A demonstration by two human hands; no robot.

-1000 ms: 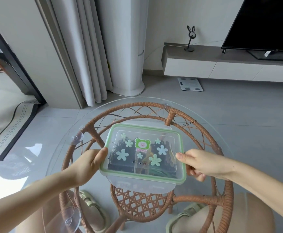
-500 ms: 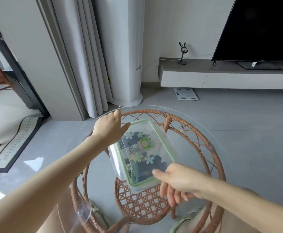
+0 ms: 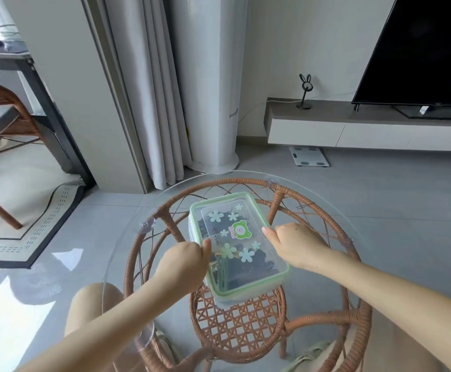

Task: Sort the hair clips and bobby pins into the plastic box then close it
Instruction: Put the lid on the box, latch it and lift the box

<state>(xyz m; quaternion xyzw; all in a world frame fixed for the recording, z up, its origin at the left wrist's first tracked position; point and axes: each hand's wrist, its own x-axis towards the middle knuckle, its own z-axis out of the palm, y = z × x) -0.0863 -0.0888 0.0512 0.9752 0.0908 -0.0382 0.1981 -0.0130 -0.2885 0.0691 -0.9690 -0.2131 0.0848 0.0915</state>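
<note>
The box [image 3: 239, 242], lid on, lay on our glass table [image 3: 232, 181], its long axis slanting from far left to near right. Grey floor [image 3: 393, 197], a curtain [image 3: 149, 89] and a TV [image 3: 420, 49] lay beyond. Our left hand [image 3: 184, 261] and right hand [image 3: 296, 245] clasped its long sides, thumbs on the lid's rim, fingers curled.

**Living room around a glass surface**

A round glass surface [image 3: 123, 251] on a rattan frame [image 3: 335, 210] stands over grey tiles. Behind it are pale curtains [image 3: 149, 89], a white column unit [image 3: 208, 76] and a bathroom scale [image 3: 309, 156]. A television [image 3: 420, 49] tops a low cabinet [image 3: 353, 130] — a bordered rug [image 3: 31, 224] lies left.
</note>
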